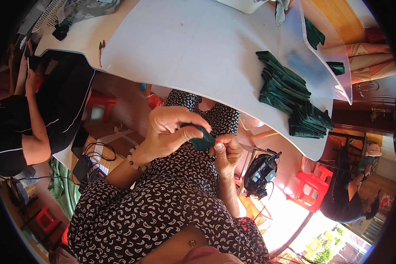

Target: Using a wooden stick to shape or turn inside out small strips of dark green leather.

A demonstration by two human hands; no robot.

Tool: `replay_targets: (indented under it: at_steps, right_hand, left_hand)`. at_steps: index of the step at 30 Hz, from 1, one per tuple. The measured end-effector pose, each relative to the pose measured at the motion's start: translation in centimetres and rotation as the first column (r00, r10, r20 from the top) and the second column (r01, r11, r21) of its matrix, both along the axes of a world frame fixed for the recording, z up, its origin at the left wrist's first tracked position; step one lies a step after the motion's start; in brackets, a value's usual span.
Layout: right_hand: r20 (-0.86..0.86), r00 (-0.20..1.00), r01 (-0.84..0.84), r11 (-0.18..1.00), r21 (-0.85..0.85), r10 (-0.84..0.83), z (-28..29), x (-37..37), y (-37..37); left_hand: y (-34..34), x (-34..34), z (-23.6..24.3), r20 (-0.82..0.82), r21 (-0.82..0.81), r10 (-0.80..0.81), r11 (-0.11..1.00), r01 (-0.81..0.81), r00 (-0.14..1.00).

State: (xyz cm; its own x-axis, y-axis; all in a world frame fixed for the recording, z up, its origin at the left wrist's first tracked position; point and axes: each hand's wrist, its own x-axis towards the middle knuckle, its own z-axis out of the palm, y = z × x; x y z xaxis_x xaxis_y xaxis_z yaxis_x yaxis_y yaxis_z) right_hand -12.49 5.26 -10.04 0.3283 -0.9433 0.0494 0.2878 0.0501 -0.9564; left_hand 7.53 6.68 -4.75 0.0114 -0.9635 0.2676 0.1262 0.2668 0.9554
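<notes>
Above my lap, a small piece of dark green velvety fabric (202, 141) is stretched between my two hands. My left hand (169, 130), with a beaded bracelet at the wrist, curls its thumb and fingers around the upper left part of the piece. At the lower right corner, my right hand (227, 155) pinches the fabric between thumb and fingers. Whether it also holds something thin there is too small to tell. A pile of dark green velvety pieces (286, 90) lies overlapping on the white table (185, 48), toward its right end.
A clear plastic sheet (328, 66) stands at the table's right. Pointed tools (101, 47) lie by its left edge. At the left a co-worker's arm (37, 119) holds dark cloth. A black bag (260, 175) and a red stool (310, 187) are at the right; another person sits beyond.
</notes>
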Motion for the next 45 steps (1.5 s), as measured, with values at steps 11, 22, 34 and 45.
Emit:
replay_targets:
  at_steps: [11,22,34,45]
  right_hand:
    - [-0.433,0.877,-0.193,0.978,0.083,0.209,1.8,-0.3,-1.0]
    - [-0.266,0.939,-0.177,0.969,0.174,0.219,0.7,-2.5,-1.3]
    - [-0.110,0.978,-0.164,0.978,0.133,0.179,-0.6,-1.7,-1.0]
    - [-0.082,0.991,-0.101,0.993,0.068,0.106,-0.4,-0.8,0.1]
  left_hand:
    - [-0.9,1.3,0.4,-0.190,0.162,0.369,0.926,-0.342,0.910]
    - [-0.7,-0.2,3.8,-0.126,0.249,0.229,0.949,-0.193,0.965]
    - [-0.9,-0.6,3.2,-0.122,0.234,0.153,0.965,-0.121,0.981]
    - [-2.0,-1.4,2.3,-0.177,0.157,0.275,0.956,-0.249,0.945]
